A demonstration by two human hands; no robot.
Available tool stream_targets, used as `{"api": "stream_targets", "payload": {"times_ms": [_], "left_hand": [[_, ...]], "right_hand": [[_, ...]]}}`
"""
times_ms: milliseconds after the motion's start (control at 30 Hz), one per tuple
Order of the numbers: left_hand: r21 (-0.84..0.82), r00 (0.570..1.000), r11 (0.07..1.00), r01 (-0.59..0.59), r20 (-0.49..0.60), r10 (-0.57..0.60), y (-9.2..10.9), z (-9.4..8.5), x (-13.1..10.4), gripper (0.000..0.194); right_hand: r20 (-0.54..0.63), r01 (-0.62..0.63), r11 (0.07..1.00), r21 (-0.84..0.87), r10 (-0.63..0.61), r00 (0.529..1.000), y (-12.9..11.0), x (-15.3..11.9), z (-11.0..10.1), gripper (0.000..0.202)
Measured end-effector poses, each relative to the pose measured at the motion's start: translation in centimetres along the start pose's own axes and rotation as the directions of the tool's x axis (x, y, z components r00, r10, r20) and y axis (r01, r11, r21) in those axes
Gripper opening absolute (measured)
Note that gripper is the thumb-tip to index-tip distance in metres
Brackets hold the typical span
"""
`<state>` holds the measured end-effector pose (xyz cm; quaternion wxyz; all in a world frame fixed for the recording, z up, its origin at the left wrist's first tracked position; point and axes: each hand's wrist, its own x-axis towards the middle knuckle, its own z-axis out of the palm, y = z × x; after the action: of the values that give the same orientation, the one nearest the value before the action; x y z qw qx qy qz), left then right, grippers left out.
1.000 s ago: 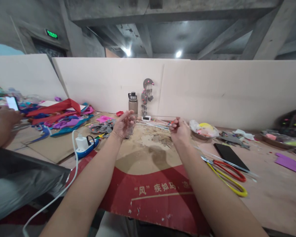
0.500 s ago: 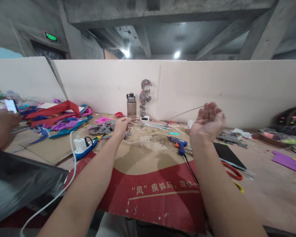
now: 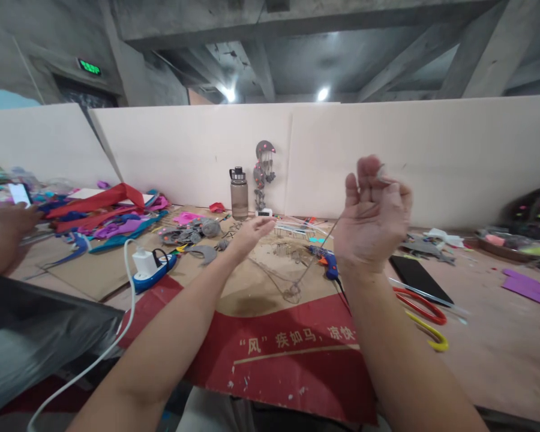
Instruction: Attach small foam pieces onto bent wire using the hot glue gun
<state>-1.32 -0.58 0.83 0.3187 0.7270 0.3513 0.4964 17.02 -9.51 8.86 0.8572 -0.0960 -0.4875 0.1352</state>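
From the head camera, our right hand (image 3: 372, 222) is raised, fingers (image 3: 378, 180) pinched together on the top end of a thin thread (image 3: 317, 255). The thread slants down to the left of those fingers to a small loop resting on the cardboard-covered surface (image 3: 270, 282). Our left hand (image 3: 251, 233) reaches low over the surface, fingers loosely apart, holding nothing that we can see. To handle the thread well, we judge it should stay taut and clear of the glue gun (image 3: 326, 259) just below the right fingers.
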Motion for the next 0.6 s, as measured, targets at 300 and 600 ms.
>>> {"api": "stream_targets", "payload": {"times_ms": [300, 600], "left_hand": [[-0.551, 0.82, 0.743, 0.379, 0.572, 0.006, 2.0, 1.8, -1.9, 0.033], [-0.706, 0.837, 0.683, -0.188, -0.479, -0.265, -2.4, -9.2, 1.1, 0.025]], "right_hand": [[-0.037, -0.027, 1.0, -0.014, 0.026, 0.999, 1.7, -0.2, -0.4, 0.016], [-0.294, 0.17, 0.945, -0.281, -0.254, 0.922, 1.8, 2.6, -3.4, 0.015]]}}
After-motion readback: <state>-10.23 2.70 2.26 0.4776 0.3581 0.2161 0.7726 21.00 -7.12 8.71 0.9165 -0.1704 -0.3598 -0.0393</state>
